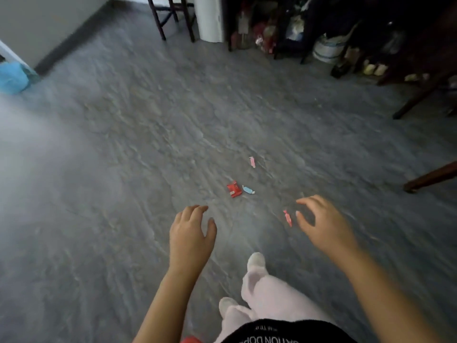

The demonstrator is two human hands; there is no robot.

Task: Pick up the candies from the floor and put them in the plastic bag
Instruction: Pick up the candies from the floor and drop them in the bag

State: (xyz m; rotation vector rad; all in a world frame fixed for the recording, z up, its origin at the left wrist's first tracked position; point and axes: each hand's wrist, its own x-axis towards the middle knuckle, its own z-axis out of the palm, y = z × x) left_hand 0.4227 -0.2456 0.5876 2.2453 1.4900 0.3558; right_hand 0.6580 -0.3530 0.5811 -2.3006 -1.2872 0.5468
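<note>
Several wrapped candies lie on the grey floor ahead of me. A red square packet point(234, 189) sits beside a small blue twist-wrapped candy point(248, 190). A pink candy point(252, 161) lies farther away. A red-pink twist candy point(287, 218) lies just left of my right hand point(321, 225), whose fingers are spread and hold nothing. My left hand point(191, 235) hovers open below the red packet, also holding nothing. A red scrap point(190, 339) shows at the bottom edge; I cannot tell what it is. No plastic bag is clearly visible.
My feet in pale socks and pink trousers point(254, 288) stand between my arms. A chair point(170, 16) and cluttered dark shelves point(284, 28) line the far wall. Wooden furniture legs point(430, 178) jut in from the right. A blue bag point(13, 76) lies at far left.
</note>
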